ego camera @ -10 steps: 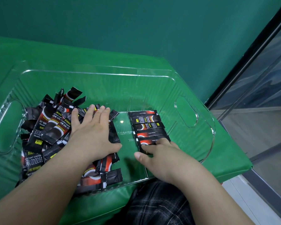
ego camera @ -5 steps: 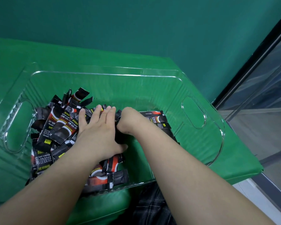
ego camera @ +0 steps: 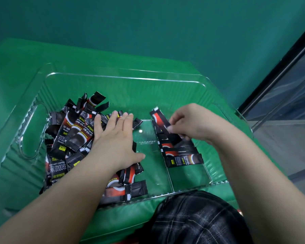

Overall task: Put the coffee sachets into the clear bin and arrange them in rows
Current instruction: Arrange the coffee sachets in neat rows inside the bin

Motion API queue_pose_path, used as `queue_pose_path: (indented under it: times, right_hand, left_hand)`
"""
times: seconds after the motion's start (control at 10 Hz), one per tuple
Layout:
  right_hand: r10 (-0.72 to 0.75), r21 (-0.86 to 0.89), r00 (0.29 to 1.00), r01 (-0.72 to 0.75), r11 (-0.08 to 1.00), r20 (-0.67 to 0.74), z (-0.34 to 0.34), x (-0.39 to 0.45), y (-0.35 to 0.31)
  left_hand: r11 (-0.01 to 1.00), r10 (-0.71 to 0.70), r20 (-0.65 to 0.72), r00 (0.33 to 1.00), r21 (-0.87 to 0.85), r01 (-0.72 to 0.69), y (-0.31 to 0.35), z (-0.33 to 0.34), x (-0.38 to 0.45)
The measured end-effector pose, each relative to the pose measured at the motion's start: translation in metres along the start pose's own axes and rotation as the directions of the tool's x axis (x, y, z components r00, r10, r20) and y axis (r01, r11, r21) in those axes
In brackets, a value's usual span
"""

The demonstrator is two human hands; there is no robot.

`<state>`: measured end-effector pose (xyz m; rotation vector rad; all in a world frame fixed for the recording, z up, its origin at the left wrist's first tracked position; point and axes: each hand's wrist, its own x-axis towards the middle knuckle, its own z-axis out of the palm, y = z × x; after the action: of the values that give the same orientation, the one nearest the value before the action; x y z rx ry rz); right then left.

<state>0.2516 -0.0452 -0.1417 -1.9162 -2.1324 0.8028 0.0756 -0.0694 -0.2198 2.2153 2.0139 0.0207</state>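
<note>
Right hand (ego camera: pixel 188 123) pinches one coffee sachet (ego camera: pixel 163 126) between thumb and fingers, holding it tilted just above the far end of the row of sachets (ego camera: pixel 179 152) that lies flat in the right part of the clear bin (ego camera: pixel 130 77). Left hand (ego camera: pixel 115 138) lies flat, fingers straight, pressing on the loose pile of sachets (ego camera: pixel 72 136) in the left part of the bin, which sits on a green-covered counter (ego camera: pixel 16 71).

To place this one well, I would turn the sachet until it lies parallel with those in the row, then lay it flat against the farthest one with its ends level, keeping the left hand on the pile so nothing slides across.

Half a second ago the right hand was reaching into the pile beside the left hand; it has since come back over the row with a sachet. The left hand has stayed pressed on the pile.
</note>
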Motion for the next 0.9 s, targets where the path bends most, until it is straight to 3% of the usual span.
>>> queue_pose_path:
  times: [0.2,0.3,0.4,0.5,0.6,0.8,0.9]
  right_hand:
    - [0.086,-0.474,0.940,0.086,0.876,0.330,-0.002,-0.021,0.012]
    - [0.151,-0.570,0.917,0.095,0.816,0.370,0.010,-0.020,0.015]
    - [0.062,-0.563,0.952,0.125,0.817,0.301,0.016,-0.018,0.018]
    - [-0.127,-0.527,0.936,0.292,0.798,0.328,0.018,-0.019,0.022]
    - [-0.145,-0.525,0.899,0.366,0.769,0.414,0.023,-0.024,0.028]
    - [-0.163,-0.577,0.900,0.390,0.718,0.404,0.026,-0.029,0.038]
    - [-0.253,-0.551,0.883,0.449,0.703,0.396,0.027,-0.030,0.032]
  left_hand:
    - [1.000,0.000,-0.001,1.000,0.012,0.000,0.000,0.000,0.001]
    - [1.000,-0.001,-0.007,1.000,0.018,0.001,0.000,0.001,0.001]
    - [1.000,-0.007,-0.010,1.000,0.017,0.007,0.000,0.002,0.001]
    - [1.000,-0.008,-0.009,1.000,0.018,0.008,0.000,0.002,0.002]
    - [1.000,-0.005,-0.009,1.000,0.018,0.005,0.000,0.003,0.002]
    - [1.000,-0.005,-0.003,1.000,0.021,0.005,0.000,0.002,0.002]
    - [1.000,-0.007,-0.002,1.000,0.019,0.007,0.000,0.002,0.002]
